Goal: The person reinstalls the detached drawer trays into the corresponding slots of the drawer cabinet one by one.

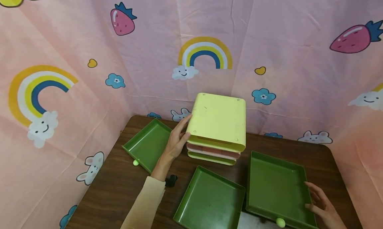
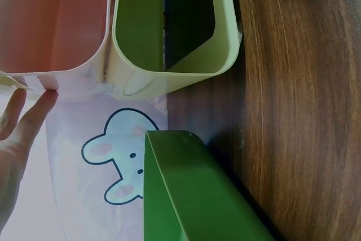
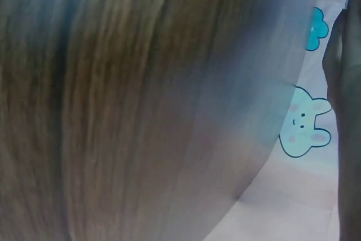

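A small drawer cabinet (image 1: 218,119) of stacked shells, yellow on top with a pink one (image 1: 215,150) beneath, stands near the back of the table. My left hand (image 1: 176,139) rests against its left side, fingers fairly straight. In the left wrist view, the pink shell (image 2: 53,21) and the pale yellow-green one (image 2: 169,26) gape hollow, and two fingertips touch the pink one's side. To the right lies a green drawer (image 1: 275,185) with a round light-green knob (image 1: 280,222). My right hand (image 1: 324,207) is at its right wall, thumb and fingers loosely apart; contact is unclear.
Another green drawer (image 1: 210,199) lies at the front middle, close to the right-hand one. A third green drawer (image 1: 149,142) sits at the left, behind my left forearm. A patterned cloth (image 1: 149,46) hangs round the wooden table (image 1: 101,195). The right wrist view is partly blurred.
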Motion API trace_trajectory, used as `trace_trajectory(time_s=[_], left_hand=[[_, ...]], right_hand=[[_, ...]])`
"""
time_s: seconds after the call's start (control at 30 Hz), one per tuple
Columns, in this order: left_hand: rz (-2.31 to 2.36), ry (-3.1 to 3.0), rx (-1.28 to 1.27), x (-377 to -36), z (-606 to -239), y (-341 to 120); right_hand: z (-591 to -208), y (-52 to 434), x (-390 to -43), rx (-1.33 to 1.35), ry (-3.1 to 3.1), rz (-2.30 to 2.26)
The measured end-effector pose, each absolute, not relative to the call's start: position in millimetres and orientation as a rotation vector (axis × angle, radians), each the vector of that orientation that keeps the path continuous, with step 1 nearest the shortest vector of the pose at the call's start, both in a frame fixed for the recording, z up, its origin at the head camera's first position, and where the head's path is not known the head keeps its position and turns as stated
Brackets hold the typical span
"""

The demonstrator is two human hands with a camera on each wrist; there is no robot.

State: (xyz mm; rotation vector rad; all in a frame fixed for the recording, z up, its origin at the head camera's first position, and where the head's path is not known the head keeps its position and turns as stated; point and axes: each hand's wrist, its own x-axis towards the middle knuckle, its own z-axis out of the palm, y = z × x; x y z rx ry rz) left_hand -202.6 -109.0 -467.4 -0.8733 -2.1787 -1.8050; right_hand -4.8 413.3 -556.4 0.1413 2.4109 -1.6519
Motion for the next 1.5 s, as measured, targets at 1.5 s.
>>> trace_trajectory(time_s=[1.5], left_hand=[[-1.886,-2.183,-0.86,-208.7,-467.9,-108.8]], right_hand=[[-522.2,378.7,9.9,-0.667,2.028,-1.994]])
